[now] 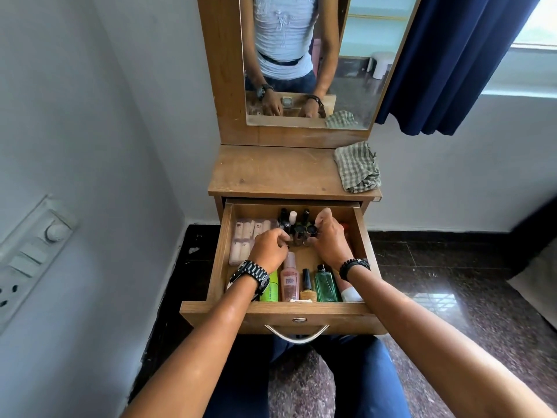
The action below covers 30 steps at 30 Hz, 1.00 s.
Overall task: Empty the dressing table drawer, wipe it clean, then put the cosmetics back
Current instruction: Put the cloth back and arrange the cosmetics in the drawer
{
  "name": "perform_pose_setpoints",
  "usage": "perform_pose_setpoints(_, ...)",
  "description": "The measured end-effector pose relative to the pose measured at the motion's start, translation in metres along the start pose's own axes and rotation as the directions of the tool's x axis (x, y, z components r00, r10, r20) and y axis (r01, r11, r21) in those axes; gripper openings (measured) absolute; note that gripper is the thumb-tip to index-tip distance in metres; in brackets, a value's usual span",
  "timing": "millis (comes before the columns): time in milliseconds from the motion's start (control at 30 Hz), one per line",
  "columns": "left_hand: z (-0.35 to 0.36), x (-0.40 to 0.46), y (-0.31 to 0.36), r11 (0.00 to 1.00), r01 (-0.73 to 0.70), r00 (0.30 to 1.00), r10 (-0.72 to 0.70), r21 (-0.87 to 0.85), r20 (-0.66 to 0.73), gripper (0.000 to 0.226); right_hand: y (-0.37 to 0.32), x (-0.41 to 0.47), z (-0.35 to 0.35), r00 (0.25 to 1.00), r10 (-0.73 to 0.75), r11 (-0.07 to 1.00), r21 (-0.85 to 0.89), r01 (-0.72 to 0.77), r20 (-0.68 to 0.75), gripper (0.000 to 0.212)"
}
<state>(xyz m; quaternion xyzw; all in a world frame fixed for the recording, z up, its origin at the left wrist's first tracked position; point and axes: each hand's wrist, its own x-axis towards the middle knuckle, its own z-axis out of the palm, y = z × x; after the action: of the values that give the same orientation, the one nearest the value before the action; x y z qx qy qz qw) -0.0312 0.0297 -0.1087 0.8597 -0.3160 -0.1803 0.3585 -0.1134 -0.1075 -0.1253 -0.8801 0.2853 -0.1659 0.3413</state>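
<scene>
1. Wooden counter [271,173] under a mirror [304,55]; checked cloth [358,167] sits on its right corner.
2. drawer [217,267] pulled open, cosmetics [290,280] inside.
3. left grip [268,251] curled over bottles, can't tell if holding; right grip [328,239] pinching a dark bottle [312,232].

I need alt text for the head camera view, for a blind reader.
Both hands, left hand and right hand, reach into an open wooden drawer among small dark bottles. A checked cloth lies on the tabletop.
</scene>
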Motion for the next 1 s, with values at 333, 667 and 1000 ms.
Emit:
perform_pose_setpoints(333, -0.029, -0.042, 0.014, 0.992, -0.127, 0.990, 0.126, 0.016, 0.062, 0.019, -0.010, -0.038, -0.028, 0.978, 0.208, 0.935, 0.299, -0.192, -0.020, 0.035)
perform_pose_setpoints(667, -0.040, -0.129, -0.010, 0.809, -0.347, 0.935, 0.340, 0.474, 0.105, 0.083, -0.034, -0.133, -0.052, 0.946, -0.175, 0.957, -0.179, 0.229, 0.272, 0.097)
perform_pose_setpoints(1000, -0.018, -0.112, -0.041, 0.581, -0.349, 0.881, 0.472, 0.735, 0.046, 0.086, -0.009, -0.133, -0.029, 0.931, -0.294, 0.689, -0.627, 0.364, 0.217, 0.100)
